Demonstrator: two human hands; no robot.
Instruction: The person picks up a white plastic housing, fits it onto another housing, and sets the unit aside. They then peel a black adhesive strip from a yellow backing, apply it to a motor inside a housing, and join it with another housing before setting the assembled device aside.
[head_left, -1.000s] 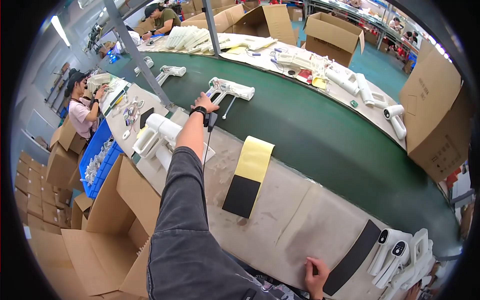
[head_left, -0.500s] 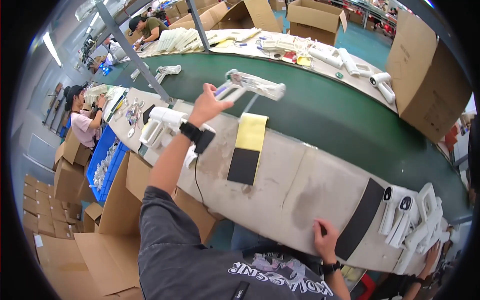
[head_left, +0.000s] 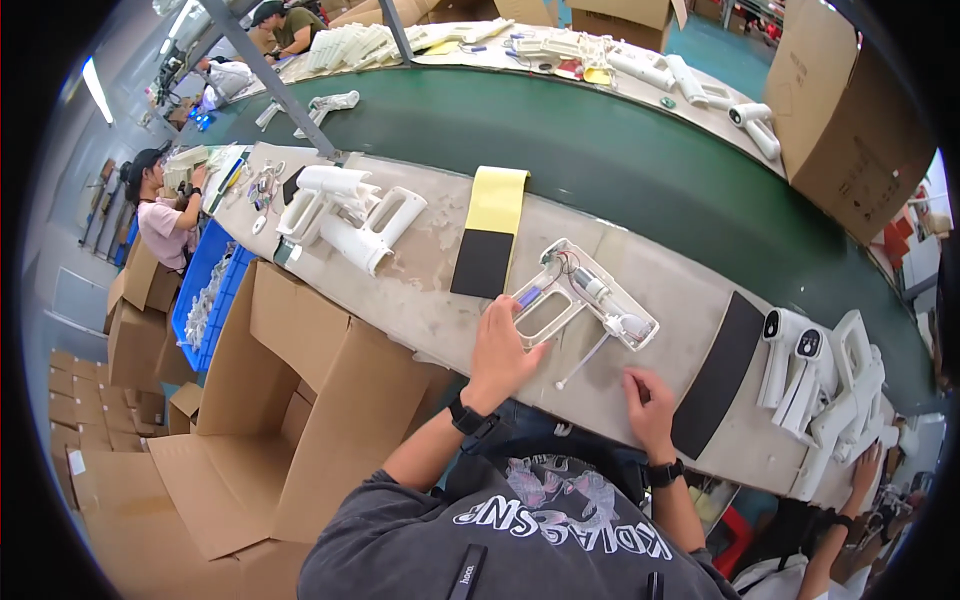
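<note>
My left hand (head_left: 505,352) grips the handle of an open white appliance half-shell (head_left: 548,334) over the bench. Its inside faces up, showing a motor, a purple cylinder, a small green board and thin wires. A thin white lead with a small round tip hangs off it toward me. To the right, my right hand (head_left: 650,405) rests at the bench's near edge, its fingers curled and nothing visible in them. It is apart from the half-shell. Left of centre lie several white housing shells (head_left: 372,228).
A black-and-yellow mat (head_left: 485,262) and a black strip (head_left: 722,375) lie on the bench. Finished-looking white handheld devices (head_left: 800,355) are piled at right, beside another person's hand (head_left: 866,468). A green conveyor (head_left: 600,165) runs behind. Left stand an open carton (head_left: 300,330) and a blue bin (head_left: 240,270).
My left hand has brought the half-shell from over the conveyor toward me and right, down over the bench. My right hand stays by the near edge. The view has shifted slightly.
</note>
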